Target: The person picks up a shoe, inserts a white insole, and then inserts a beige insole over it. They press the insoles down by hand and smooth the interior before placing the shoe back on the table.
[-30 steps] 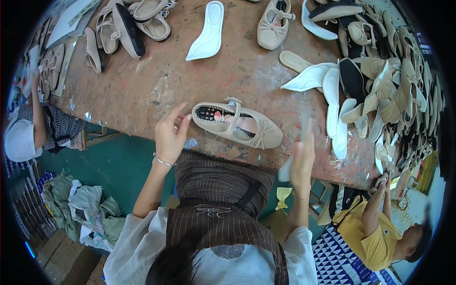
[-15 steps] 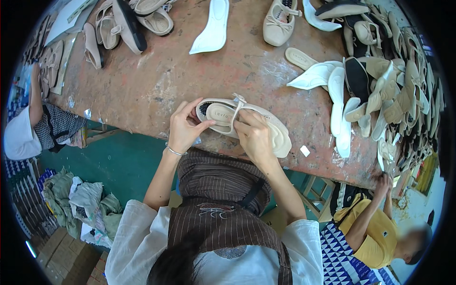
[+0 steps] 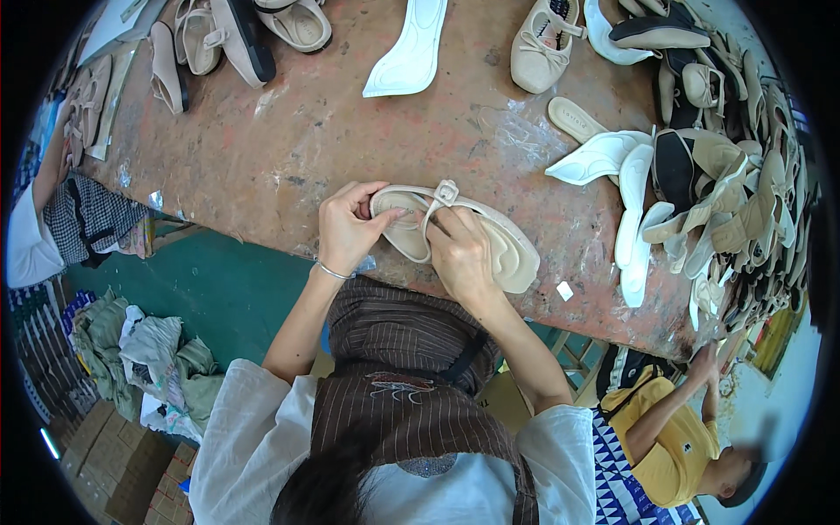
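Observation:
A beige strapped flat shoe [image 3: 500,220] lies at the table's near edge, heel to the left, between my hands. My left hand [image 3: 348,226] grips its heel end, thumb inside on a pale insole [image 3: 403,238] and fingers behind the rim. With bent fingers, my right hand [image 3: 461,254] holds the shoe at its strap and opening; some fingertips are hidden inside. Beneath and beside that hand, a cream piece with curved ridges [image 3: 510,259] shows at the toe end; I cannot tell whether it is part of this shoe.
White shaped sheets [image 3: 407,48] and a finished-looking beige shoe [image 3: 544,52] lie farther back. Several shoes [image 3: 236,44] stand far left. A loose insole [image 3: 573,118] and a large heap of shoe parts [image 3: 744,192] fill the right. A co-worker in yellow [image 3: 661,433] is at right.
The insole now covers the dark lining that showed inside the heel. My left thumb has moved farther into the shoe. The whole view has shifted slightly.

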